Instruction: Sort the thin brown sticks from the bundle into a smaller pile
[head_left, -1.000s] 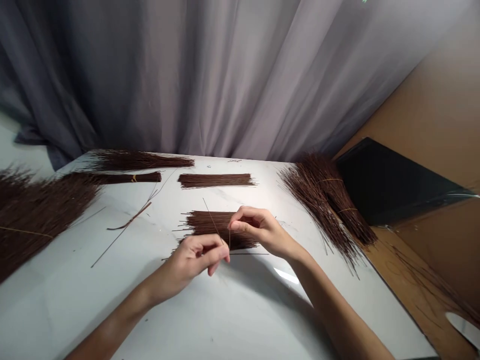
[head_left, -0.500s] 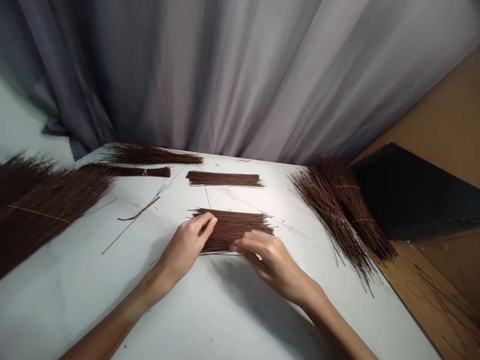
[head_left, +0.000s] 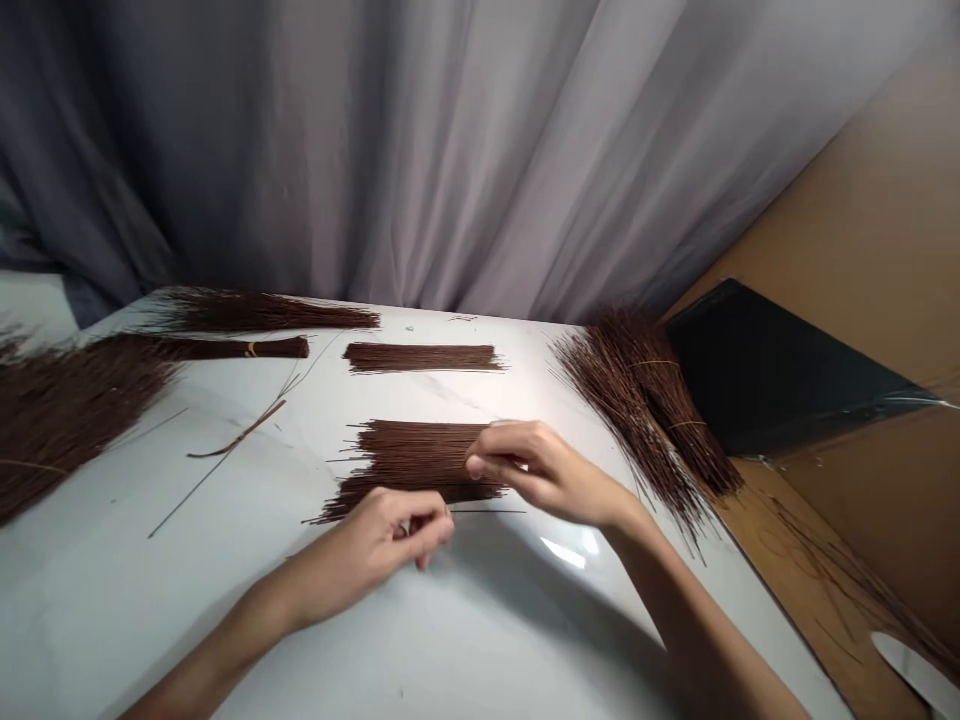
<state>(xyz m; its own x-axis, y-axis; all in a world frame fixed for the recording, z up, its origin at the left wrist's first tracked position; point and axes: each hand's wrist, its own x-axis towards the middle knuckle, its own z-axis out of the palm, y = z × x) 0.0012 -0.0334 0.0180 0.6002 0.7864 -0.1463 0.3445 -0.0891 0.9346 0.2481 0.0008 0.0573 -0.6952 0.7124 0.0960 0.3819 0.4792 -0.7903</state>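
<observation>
A flat layer of thin dark brown sticks (head_left: 420, 455) lies crosswise on the white table in front of me. My left hand (head_left: 394, 535) is at the layer's near edge, low over the table, its fingers curled in toward the thumb. Over the right part of the layer is my right hand (head_left: 536, 468), thumb and fingertips drawn together in a pinch and covering the stick ends there. I cannot make out anything in either pinch. One loose stick (head_left: 491, 512) lies along the near edge between the hands.
Behind the layer lies a smaller stick bundle (head_left: 424, 357). Tied bundles (head_left: 660, 400) stand at the right edge, beside a black panel (head_left: 772, 370). Brushy bundles (head_left: 82, 410) and a yellow-tied bundle (head_left: 277, 347) lie left, near a loose brown strip (head_left: 240, 437). A grey curtain (head_left: 420, 150) hangs behind.
My left hand has come from the layer's upper left part down to its near edge. My right hand has moved up over the right part. The view has shifted slightly right.
</observation>
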